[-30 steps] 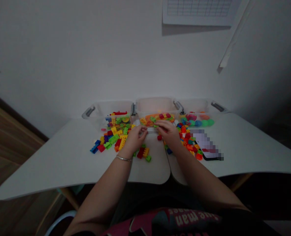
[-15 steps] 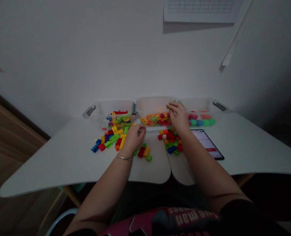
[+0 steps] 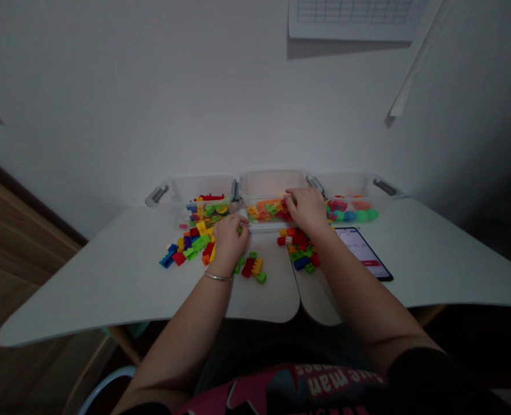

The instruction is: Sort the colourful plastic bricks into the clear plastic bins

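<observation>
My left hand (image 3: 230,239) is curled above the near edge of a loose pile of toy building blocks (image 3: 201,242). A green building block (image 3: 239,230) shows between its thumb and fingers. My right hand (image 3: 307,208) reaches over the middle clear plastic bin (image 3: 272,183), palm down. Its fingers are bent with a gap between thumb and forefinger, and no block shows in them. Orange, green and red blocks (image 3: 268,210) lie in that bin, close to the fingertips. A second pile of blocks (image 3: 301,252) lies under my right wrist.
A left clear bin (image 3: 203,185) holds mixed blocks, and a right clear bin (image 3: 345,182) holds round green and blue pieces. Several blocks (image 3: 253,267) lie in front. A phone (image 3: 363,253) rests right of my forearm. A seam splits the white table (image 3: 129,282).
My right hand has moved left and lower over the middle bin; the green block at its fingertips is no longer visible. My left hand has drawn slightly left, and a green block now shows in it.
</observation>
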The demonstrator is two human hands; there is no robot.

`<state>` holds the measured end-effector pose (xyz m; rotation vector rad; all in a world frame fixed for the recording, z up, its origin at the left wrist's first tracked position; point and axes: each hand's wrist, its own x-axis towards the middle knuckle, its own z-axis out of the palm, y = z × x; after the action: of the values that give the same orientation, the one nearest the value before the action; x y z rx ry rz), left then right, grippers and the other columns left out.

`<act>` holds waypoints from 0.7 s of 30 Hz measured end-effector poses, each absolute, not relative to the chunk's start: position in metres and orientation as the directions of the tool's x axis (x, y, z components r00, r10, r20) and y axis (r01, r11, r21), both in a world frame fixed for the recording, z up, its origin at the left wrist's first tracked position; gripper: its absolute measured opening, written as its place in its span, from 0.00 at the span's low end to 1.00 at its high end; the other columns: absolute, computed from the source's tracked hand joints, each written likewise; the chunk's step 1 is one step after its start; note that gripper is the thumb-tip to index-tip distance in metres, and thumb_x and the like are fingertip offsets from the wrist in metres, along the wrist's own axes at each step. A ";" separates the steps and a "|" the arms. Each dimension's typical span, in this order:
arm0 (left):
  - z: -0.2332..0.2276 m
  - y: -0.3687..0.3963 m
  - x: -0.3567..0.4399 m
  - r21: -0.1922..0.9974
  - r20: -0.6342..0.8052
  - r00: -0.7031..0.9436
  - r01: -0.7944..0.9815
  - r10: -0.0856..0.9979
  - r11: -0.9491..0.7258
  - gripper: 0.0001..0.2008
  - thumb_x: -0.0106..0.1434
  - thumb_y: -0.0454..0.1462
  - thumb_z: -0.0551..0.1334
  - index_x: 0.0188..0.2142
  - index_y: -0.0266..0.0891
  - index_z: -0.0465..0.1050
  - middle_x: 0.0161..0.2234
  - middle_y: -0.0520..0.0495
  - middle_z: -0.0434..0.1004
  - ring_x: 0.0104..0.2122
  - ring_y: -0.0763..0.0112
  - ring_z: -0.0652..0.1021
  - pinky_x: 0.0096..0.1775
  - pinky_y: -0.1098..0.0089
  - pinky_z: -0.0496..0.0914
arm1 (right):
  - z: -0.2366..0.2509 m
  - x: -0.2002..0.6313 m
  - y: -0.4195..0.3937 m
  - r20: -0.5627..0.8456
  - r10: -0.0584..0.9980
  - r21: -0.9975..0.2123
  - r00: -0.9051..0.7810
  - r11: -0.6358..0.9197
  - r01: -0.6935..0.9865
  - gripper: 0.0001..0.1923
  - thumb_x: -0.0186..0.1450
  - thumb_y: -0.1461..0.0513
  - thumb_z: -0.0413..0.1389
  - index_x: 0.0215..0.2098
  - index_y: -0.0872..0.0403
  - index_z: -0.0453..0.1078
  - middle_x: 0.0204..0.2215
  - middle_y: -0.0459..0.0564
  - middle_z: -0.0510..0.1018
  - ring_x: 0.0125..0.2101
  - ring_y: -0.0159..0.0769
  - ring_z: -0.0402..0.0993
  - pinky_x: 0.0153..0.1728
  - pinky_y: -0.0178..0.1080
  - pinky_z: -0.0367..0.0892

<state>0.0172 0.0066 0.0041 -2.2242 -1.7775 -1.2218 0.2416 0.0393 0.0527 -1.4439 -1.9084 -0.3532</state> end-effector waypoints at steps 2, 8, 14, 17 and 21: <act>0.006 0.004 0.017 0.405 0.554 -0.012 0.877 0.833 -0.257 0.09 0.61 0.34 0.57 0.38 0.42 0.76 0.44 0.45 0.77 0.47 0.57 0.75 0.51 0.57 0.66 | 0.051 0.244 0.041 0.689 0.715 -0.245 -0.114 0.378 0.893 0.20 0.70 0.57 0.47 0.48 0.59 0.75 0.45 0.59 0.81 0.48 0.49 0.74 0.58 0.54 0.58; 0.004 0.001 0.021 0.297 0.452 -0.009 0.945 0.892 -0.141 0.14 0.62 0.38 0.58 0.47 0.42 0.73 0.49 0.40 0.74 0.49 0.51 0.73 0.51 0.55 0.66 | 0.049 0.248 0.035 0.787 0.610 -0.324 -0.093 0.537 0.779 0.16 0.67 0.60 0.49 0.47 0.53 0.74 0.50 0.55 0.78 0.53 0.45 0.70 0.59 0.51 0.59; 0.004 -0.002 0.023 0.253 0.431 0.005 0.959 0.902 -0.127 0.13 0.62 0.38 0.58 0.45 0.41 0.75 0.49 0.39 0.74 0.50 0.51 0.72 0.52 0.55 0.65 | 0.051 0.235 0.005 0.728 0.657 -0.288 -0.196 0.553 0.782 0.12 0.67 0.62 0.49 0.39 0.54 0.75 0.39 0.54 0.80 0.43 0.42 0.73 0.50 0.44 0.65; 0.005 -0.003 0.023 0.229 0.418 0.009 0.967 0.909 -0.115 0.13 0.63 0.38 0.58 0.45 0.41 0.75 0.48 0.38 0.74 0.50 0.50 0.71 0.52 0.54 0.65 | 0.041 0.228 -0.008 0.552 0.754 -0.178 -0.356 0.523 0.834 0.11 0.67 0.61 0.52 0.37 0.55 0.76 0.38 0.55 0.80 0.42 0.44 0.73 0.47 0.43 0.65; 0.005 -0.003 0.023 0.184 0.396 0.023 0.977 0.918 -0.104 0.13 0.63 0.39 0.58 0.44 0.39 0.76 0.46 0.38 0.76 0.49 0.48 0.72 0.50 0.53 0.66 | 0.021 0.222 -0.018 0.333 0.846 -0.061 -0.417 0.461 0.885 0.09 0.64 0.61 0.57 0.40 0.55 0.77 0.40 0.56 0.80 0.44 0.47 0.72 0.46 0.45 0.63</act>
<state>0.0230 -0.0028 0.0048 -2.1425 -2.0033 -0.6404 0.2218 -0.0184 0.0206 -1.4729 -2.3982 -0.1768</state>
